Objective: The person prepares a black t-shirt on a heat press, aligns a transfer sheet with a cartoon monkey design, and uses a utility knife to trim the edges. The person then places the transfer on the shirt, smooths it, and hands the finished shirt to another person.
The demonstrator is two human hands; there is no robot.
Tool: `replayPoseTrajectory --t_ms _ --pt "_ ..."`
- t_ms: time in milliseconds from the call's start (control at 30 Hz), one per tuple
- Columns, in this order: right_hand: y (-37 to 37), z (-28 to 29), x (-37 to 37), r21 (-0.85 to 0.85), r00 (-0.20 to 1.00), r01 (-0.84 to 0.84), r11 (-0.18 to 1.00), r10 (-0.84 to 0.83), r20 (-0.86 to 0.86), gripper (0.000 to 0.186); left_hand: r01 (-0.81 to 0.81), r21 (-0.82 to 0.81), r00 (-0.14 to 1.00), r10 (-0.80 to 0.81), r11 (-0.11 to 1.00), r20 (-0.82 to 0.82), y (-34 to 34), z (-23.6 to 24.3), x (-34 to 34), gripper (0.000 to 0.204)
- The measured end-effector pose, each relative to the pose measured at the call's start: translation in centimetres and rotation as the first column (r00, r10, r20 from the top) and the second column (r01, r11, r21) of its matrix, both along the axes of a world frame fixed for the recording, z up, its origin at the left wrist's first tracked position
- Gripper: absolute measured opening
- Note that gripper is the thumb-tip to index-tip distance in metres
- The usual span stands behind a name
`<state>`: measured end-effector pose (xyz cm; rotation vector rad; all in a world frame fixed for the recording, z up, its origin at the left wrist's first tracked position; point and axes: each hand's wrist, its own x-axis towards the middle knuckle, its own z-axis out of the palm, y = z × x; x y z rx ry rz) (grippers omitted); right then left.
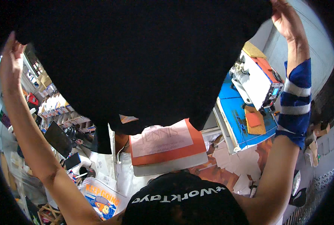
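Left hand, upper left, and right hand, upper right, are pinching black cloth, possibly risking sag should either grip slip.

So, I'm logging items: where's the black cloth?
In the head view, the black cloth fills the upper middle, held between the left hand and right hand.

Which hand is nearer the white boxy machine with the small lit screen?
Right. The right hand is above and slightly right of the white boxy machine in the picture; the left hand is far off at the left edge, across the wide black cloth.
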<state>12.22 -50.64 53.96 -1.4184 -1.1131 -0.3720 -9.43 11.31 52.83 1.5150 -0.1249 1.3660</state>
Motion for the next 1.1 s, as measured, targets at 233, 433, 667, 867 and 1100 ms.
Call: replayPoseTrajectory --t_ms 233,433,667,867,1100 --pt "-4.1 0.8 4.6 -0.205 0.958 -0.266 0.942 0.235 -0.164 0.018 -0.005 -0.032 0.995 0.001 0.999 -0.098 2.4 -3.4 3.5 0.039" --pt "-4.2 1.1 -1.2 0.04 0.997 0.065 0.997 -0.064 -0.04 0.019 0.249 -0.102 0.964 -0.257 0.963 -0.07 -4.0 -1.6 0.5 0.034" --pt "-6.2 1.4 0.8 -0.017 0.982 0.164 0.986 -0.161 0.102 0.034 -0.067 0.084 0.996 0.071 0.994 -0.051 -0.9 -1.4 -1.0 0.031" --pt "-4.8 0.6 -0.1 -0.043 0.853 0.516 0.855 -0.508 0.121 0.048 -0.23 0.051 0.973 0.229 0.972 0.019 -0.5 -4.2 1.5 0.038" --pt "0.5 0.2 -1.5 0.432 0.852 0.485 0.76 -0.523 -0.036 0.054 -0.134 -0.038 0.986 0.137 0.99 0.093 -0.4 -1.9 -0.2 0.027"
